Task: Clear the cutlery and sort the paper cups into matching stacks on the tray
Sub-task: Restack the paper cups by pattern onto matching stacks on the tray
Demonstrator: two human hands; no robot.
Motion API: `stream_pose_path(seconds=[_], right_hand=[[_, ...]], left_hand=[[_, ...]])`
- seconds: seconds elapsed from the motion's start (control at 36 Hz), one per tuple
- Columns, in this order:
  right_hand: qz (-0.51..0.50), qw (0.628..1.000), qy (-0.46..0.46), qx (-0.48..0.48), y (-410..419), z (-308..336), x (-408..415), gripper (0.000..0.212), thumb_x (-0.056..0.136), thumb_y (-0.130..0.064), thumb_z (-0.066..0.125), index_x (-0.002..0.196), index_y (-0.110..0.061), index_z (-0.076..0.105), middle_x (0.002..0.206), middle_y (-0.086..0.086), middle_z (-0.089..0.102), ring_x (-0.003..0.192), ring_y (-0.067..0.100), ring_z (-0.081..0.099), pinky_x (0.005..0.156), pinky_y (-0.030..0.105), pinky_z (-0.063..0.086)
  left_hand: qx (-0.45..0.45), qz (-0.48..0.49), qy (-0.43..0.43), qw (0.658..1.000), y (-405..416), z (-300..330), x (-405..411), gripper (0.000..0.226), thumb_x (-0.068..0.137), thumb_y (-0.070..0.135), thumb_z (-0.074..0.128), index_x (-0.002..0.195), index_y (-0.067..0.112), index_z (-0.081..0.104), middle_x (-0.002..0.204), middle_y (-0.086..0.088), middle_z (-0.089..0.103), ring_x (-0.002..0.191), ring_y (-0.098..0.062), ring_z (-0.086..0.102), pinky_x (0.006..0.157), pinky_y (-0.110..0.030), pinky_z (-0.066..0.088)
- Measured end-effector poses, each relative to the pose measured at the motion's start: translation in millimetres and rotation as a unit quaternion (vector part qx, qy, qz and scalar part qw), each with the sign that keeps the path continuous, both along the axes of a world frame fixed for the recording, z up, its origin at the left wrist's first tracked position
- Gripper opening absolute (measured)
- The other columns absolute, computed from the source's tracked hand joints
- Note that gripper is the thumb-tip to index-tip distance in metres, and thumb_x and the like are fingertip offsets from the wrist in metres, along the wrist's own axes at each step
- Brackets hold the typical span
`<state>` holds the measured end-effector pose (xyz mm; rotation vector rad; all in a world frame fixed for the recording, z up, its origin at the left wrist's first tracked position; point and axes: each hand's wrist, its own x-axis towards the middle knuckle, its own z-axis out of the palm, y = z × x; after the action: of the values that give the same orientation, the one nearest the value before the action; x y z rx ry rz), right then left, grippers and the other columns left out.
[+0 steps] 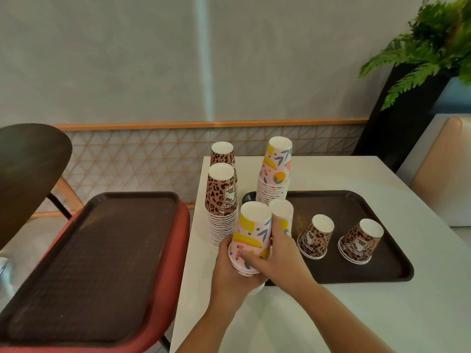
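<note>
Both my hands hold a short upturned stack of pink floral cups point(251, 233) at the brown tray's point(356, 271) left end. My left hand point(229, 271) grips its base from the left; my right hand point(275, 253) wraps it from the right. Another floral cup point(281, 212) stands just behind my right fingers. A tall floral stack point(274, 174) rises at the tray's back left. A tall leopard stack point(221, 200) stands on the table left of the tray, a further leopard stack point(222, 152) behind it. Two small leopard stacks point(315, 236) point(359, 242) sit on the tray. No cutlery is visible.
A second brown tray point(96, 263) lies on a red chair seat point(175, 250) left of the white table point(356, 322). A dark round chair back point(28, 174) is far left. A fern in a black planter point(420, 59) and a beige seat point(438, 169) stand at right.
</note>
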<state>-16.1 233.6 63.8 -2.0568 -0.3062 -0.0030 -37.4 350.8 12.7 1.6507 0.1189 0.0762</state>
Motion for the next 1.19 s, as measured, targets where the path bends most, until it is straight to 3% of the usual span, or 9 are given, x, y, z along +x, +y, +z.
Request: stream_pose_path(seconds=[0.14, 0.28, 0.36, 0.44, 0.64, 0.86, 0.97, 1.06, 1.19], right_hand=[[-0.017, 1.0, -0.008, 0.013, -1, 0, 3, 0.067, 0.071, -0.038, 0.075, 0.125, -0.028, 0.039, 0.118, -0.012, 0.06, 0.107, 0.001, 0.057, 0.08, 0.004, 0.045], [-0.052, 0.996, -0.057, 0.048, -7, 21, 11, 0.052, 0.073, -0.025, 0.076, 0.107, -0.037, 0.039, 0.097, -0.028, 0.056, 0.087, -0.02, 0.057, 0.068, -0.001, 0.043], [-0.093, 0.987, -0.104, 0.077, -14, 38, 18, 0.051, 0.073, -0.022, 0.076, 0.11, -0.027, 0.041, 0.094, -0.027, 0.056, 0.082, -0.023, 0.055, 0.066, -0.001, 0.043], [-0.145, 0.971, -0.156, 0.109, -23, 53, 29, 0.049, 0.074, -0.018, 0.075, 0.108, -0.022, 0.04, 0.093, -0.021, 0.056, 0.08, -0.024, 0.054, 0.063, -0.001, 0.042], [-0.172, 0.97, -0.155, 0.076, -36, 34, 52, 0.059, 0.072, -0.026, 0.077, 0.119, -0.019, 0.042, 0.11, -0.006, 0.062, 0.098, 0.0, 0.06, 0.075, 0.01, 0.048], [-0.138, 0.989, -0.045, 0.0, -36, -9, 50, 0.083, 0.069, -0.036, 0.079, 0.136, -0.024, 0.031, 0.134, -0.003, 0.048, 0.122, 0.013, 0.047, 0.096, 0.032, 0.045], [-0.196, 0.968, -0.155, -0.02, -31, -3, 30, 0.086, 0.07, -0.048, 0.073, 0.139, -0.018, 0.031, 0.141, 0.001, 0.036, 0.129, 0.009, 0.031, 0.102, 0.03, 0.034], [-0.134, 0.973, -0.186, 0.034, -24, 7, 12, 0.076, 0.07, -0.052, 0.064, 0.132, -0.016, 0.039, 0.13, -0.004, 0.044, 0.122, 0.007, 0.043, 0.095, 0.021, 0.041], [0.026, 0.996, -0.073, 0.042, -9, 14, -5, 0.077, 0.071, -0.051, 0.065, 0.136, -0.036, 0.027, 0.131, -0.021, 0.046, 0.12, -0.006, 0.044, 0.094, 0.011, 0.04]], left_hand=[[0.006, 0.0, 0.019, 1.0, 1, -1, -2, 0.098, 0.034, 0.04, 0.087, 0.122, 0.028, 0.047, 0.117, 0.008, 0.062, 0.11, -0.012, 0.059, 0.093, -0.032, 0.053], [0.022, -0.001, 0.041, 0.999, 4, -8, -3, 0.087, 0.046, 0.021, 0.092, 0.119, 0.033, 0.046, 0.115, 0.014, 0.059, 0.109, -0.008, 0.056, 0.087, -0.02, 0.049], [0.03, 0.009, 0.06, 0.998, 4, -11, -3, 0.086, 0.049, 0.017, 0.092, 0.119, 0.03, 0.045, 0.114, 0.01, 0.057, 0.109, -0.012, 0.054, 0.09, -0.025, 0.049], [0.037, 0.018, 0.063, 0.997, 4, -9, -4, 0.079, 0.052, 0.013, 0.09, 0.113, 0.033, 0.044, 0.107, 0.016, 0.056, 0.103, -0.005, 0.053, 0.081, -0.016, 0.047], [0.047, 0.034, 0.066, 0.996, 4, -4, -2, 0.078, 0.055, 0.012, 0.089, 0.117, 0.026, 0.044, 0.11, 0.011, 0.055, 0.109, -0.012, 0.051, 0.091, -0.026, 0.047], [0.034, 0.031, 0.065, 0.997, 1, 6, -2, 0.075, 0.057, 0.012, 0.088, 0.115, 0.029, 0.043, 0.105, 0.019, 0.053, 0.101, -0.004, 0.05, 0.08, -0.017, 0.044], [0.017, 0.027, 0.053, 0.998, 1, 10, -3, 0.074, 0.058, 0.009, 0.087, 0.115, 0.03, 0.044, 0.107, 0.018, 0.055, 0.101, 0.0, 0.052, 0.076, -0.012, 0.045], [0.007, 0.031, 0.038, 0.999, 1, 13, -3, 0.075, 0.057, 0.007, 0.087, 0.119, 0.025, 0.048, 0.11, 0.01, 0.06, 0.104, -0.005, 0.056, 0.079, -0.016, 0.05], [-0.009, 0.027, 0.012, 1.0, -3, 20, -3, 0.075, 0.057, 0.004, 0.087, 0.119, 0.027, 0.051, 0.11, 0.011, 0.064, 0.102, -0.003, 0.061, 0.08, -0.019, 0.054]])
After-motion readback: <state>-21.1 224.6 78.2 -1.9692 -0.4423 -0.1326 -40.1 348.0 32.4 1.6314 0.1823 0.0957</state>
